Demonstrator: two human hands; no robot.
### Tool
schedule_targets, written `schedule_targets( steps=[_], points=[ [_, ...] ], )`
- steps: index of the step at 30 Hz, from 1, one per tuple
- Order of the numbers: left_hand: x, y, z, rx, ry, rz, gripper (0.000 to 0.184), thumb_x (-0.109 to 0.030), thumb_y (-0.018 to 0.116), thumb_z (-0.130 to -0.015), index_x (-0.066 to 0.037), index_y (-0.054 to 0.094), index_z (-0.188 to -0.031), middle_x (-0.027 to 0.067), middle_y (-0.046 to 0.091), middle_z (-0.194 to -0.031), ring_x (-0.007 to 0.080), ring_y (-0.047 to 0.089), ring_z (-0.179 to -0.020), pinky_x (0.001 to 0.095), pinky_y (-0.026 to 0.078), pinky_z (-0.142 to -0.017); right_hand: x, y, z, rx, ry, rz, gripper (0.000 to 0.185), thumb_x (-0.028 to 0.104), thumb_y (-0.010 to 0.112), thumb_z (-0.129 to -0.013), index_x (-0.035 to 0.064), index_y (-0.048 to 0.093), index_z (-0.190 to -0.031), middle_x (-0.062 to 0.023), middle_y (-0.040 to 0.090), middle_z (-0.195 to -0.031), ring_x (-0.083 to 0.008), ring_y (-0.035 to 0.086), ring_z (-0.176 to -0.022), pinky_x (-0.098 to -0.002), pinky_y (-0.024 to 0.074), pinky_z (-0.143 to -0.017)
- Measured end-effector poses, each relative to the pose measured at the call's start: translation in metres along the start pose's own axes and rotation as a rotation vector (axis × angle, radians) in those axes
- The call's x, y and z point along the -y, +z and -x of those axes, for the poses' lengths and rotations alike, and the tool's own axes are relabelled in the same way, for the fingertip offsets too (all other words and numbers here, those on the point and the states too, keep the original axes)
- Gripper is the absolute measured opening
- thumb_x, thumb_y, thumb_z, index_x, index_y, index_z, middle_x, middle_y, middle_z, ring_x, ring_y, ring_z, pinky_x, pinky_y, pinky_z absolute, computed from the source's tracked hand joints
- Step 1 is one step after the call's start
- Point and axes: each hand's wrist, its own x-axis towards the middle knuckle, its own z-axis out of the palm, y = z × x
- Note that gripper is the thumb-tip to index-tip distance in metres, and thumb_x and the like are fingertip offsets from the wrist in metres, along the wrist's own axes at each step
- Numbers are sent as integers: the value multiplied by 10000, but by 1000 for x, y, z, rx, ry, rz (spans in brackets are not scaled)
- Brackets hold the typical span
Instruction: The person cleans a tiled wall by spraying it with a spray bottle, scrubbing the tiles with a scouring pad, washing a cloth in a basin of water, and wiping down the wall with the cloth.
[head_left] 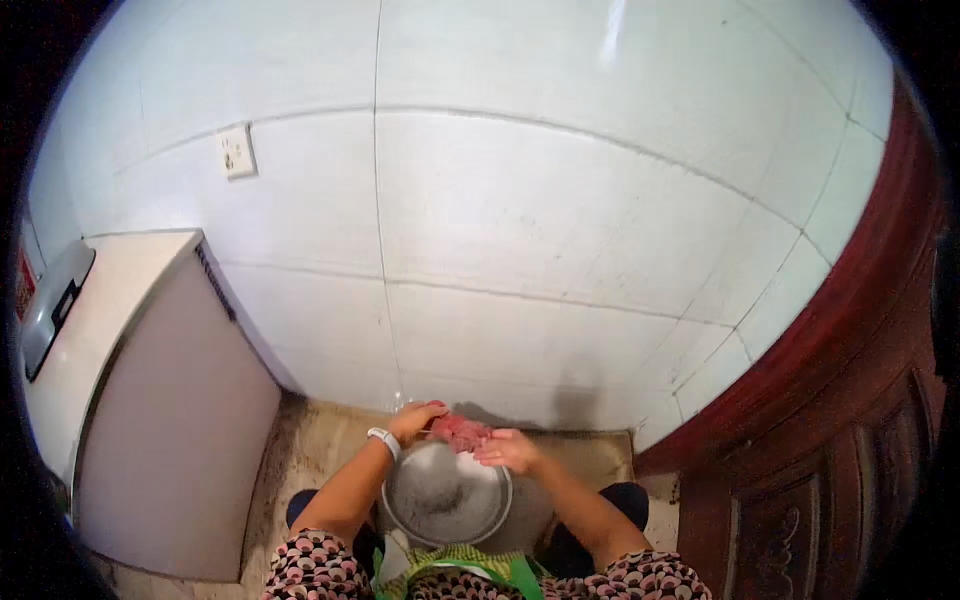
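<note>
My left hand [410,422], with a white band [384,441] at the wrist, is closed on the left end of a soft, crumpled pink-red piece [461,432]. Whether this is cloth or meat I cannot tell. At its other end is my right hand [510,451], fingers pressed against it. Both hands hold the piece over the far rim of a round metal basin [447,541] on the floor. Inside the basin, the surface looks grey with a bright white patch; its contents are too blurred to name.
A tiled wall [520,350] rises right behind the basin, with a socket [237,152] on it. To the left stands a pale cabinet [180,420] bearing a grey appliance [58,305]. A dark carved wooden door [820,480] is on the right. My knees flank the basin.
</note>
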Motion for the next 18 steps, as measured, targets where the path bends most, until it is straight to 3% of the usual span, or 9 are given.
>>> schedule_targets(
  steps=[3, 7, 9, 13, 14, 16, 17, 18],
  points=[
    [-27, 7, 13, -54, 171, 252, 213, -238, 609, -817, -43, 581, -895, 35, 591, -753, 117, 539, -590, 253, 429, -493, 28, 36, 15, -141, -61, 61, 329, 164, 520, -914, -52, 480, -1159, -168, 578, -1072, -258, 582, -986, -384, 495, -875],
    [-24, 10, 27, 100, 312, 371, 203, -209, 633, -799, -39, 584, -897, 39, 583, -746, 134, 539, -589, 262, 437, -498, 56, 32, 5, -308, -227, -106, 255, 153, 525, -912, -25, 516, -1095, -145, 584, -1025, -251, 591, -911, -389, 524, -809],
    [-27, 22, 34, 31, 263, -61, 232, -246, 642, -804, -48, 592, -913, 25, 576, -752, 140, 534, -644, 266, 444, -568, 64, 23, -2, -392, -388, -235, 193, 151, 534, -908, -7, 534, -1020, -128, 595, -946, -236, 589, -852, -402, 523, -793],
    [-35, 59, 53, 30, 415, -323, 298, -345, 632, -829, -68, 594, -932, 3, 576, -774, 79, 497, -669, 247, 409, -582, 83, -6, -12, -365, -625, -388, 172, 145, 541, -902, 6, 537, -1005, -109, 600, -906, -219, 586, -807, -415, 514, -789],
    [-31, 61, 46, 49, 416, -325, 298, -345, 632, -829, -68, 594, -932, 3, 576, -774, 79, 497, -669, 247, 409, -582, 95, 3, -9, -382, -611, -409, 177, 158, 535, -909, 10, 540, -1007, -93, 589, -902, -210, 578, -804, -382, 502, -759],
    [-21, 58, 25, 203, 286, 26, 309, -331, 613, -854, -80, 584, -1031, 23, 599, -915, 132, 551, -829, 309, 448, -772, 85, -2, -22, -420, -595, -431, 183, 171, 529, -915, 14, 544, -1009, -78, 578, -899, -202, 570, -800, -349, 489, -728],
    [-19, 53, 17, 238, 238, 130, 307, -353, 579, -877, -81, 591, -1018, 7, 597, -952, 129, 538, -888, 317, 425, -816, 64, -24, -48, -355, -805, 30, 189, 167, 538, -910, 16, 547, -1023, -81, 584, -921, -207, 575, -820, -344, 490, -738],
    [-23, 56, 22, 252, 228, 133, 307, -353, 579, -877, -81, 591, -1018, 7, 597, -952, 129, 538, -888, 317, 425, -816, 57, -22, -45, -315, -877, 272, 193, 166, 542, -907, 17, 549, -1030, -83, 587, -932, -210, 578, -830, -342, 490, -743]
  ],
)
